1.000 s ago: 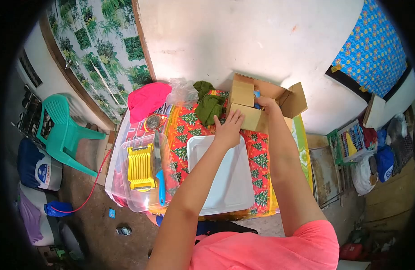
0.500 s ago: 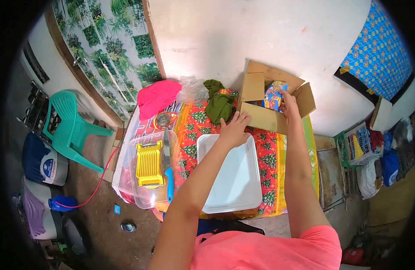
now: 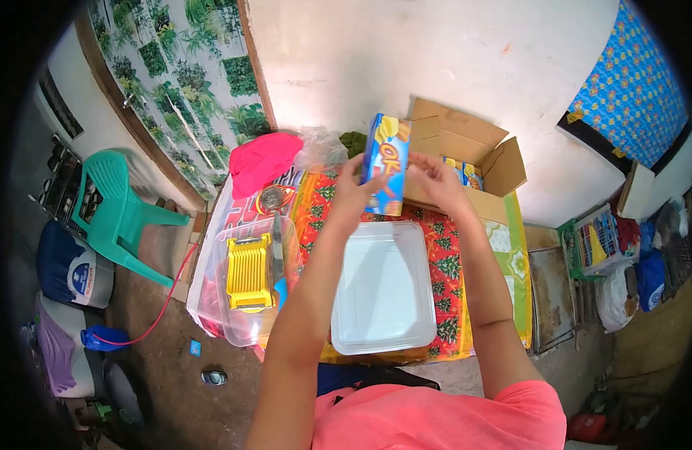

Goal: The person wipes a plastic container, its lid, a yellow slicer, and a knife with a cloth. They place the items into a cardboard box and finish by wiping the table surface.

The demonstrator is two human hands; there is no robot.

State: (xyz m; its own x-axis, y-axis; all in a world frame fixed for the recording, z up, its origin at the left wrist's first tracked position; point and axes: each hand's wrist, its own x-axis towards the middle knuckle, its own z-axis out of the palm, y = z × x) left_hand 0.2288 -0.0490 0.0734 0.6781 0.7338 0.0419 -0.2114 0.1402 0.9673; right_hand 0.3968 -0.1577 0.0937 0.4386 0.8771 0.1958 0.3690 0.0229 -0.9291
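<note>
A tall blue box (image 3: pixel 387 165) with yellow pictures and large lettering that starts "OK" is held upright above the table. My left hand (image 3: pixel 353 193) is closed round its left side and lower front. At its right edge, my right hand (image 3: pixel 438 182) grips with bent fingers, partly behind the box. Just to the right stands an open cardboard box (image 3: pixel 455 124), flaps up, with similar blue and yellow packs (image 3: pixel 466 172) inside. Below my hands lies a clear white plastic tray (image 3: pixel 383 289) on the tablecloth.
On the table's left, a clear plastic lid (image 3: pixel 237 326) bears a yellow slicer (image 3: pixel 248 274) and a knife (image 3: pixel 278 251). Behind are a pink cloth (image 3: pixel 263 165), a clear plastic bag (image 3: pixel 321 150) and a green cloth (image 3: pixel 353 142). A green chair (image 3: pixel 121 217) stands left.
My right hand has brought the blue box up out of the cardboard box and leftward. My left hand has left the cardboard flap and taken hold of it. The tray shifted slightly.
</note>
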